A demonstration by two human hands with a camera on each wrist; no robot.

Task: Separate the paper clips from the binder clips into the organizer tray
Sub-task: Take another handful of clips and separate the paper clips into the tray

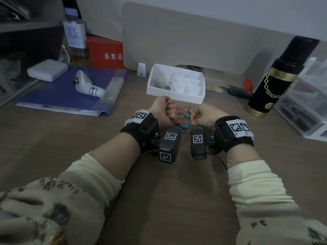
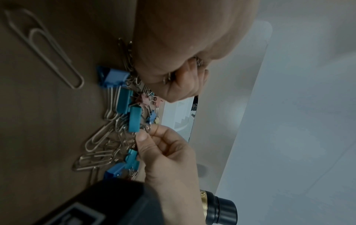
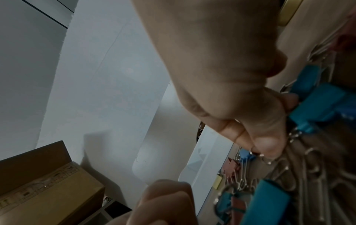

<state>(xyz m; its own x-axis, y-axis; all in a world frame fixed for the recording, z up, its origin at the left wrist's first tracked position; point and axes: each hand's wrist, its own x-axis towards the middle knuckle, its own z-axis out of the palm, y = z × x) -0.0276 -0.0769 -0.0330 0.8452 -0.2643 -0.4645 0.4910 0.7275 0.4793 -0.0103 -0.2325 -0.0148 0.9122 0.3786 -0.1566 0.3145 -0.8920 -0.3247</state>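
Left hand [image 1: 163, 110] fisted round silver wire paper clips [image 2: 126, 56]. Right hand [image 1: 206, 116] pinches one clip [image 3: 266, 159] beside teal metal binder clips [image 2: 134, 118].

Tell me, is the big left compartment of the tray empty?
No. The tray already holds a heap of paper clips in that compartment; its smaller compartments look bare.
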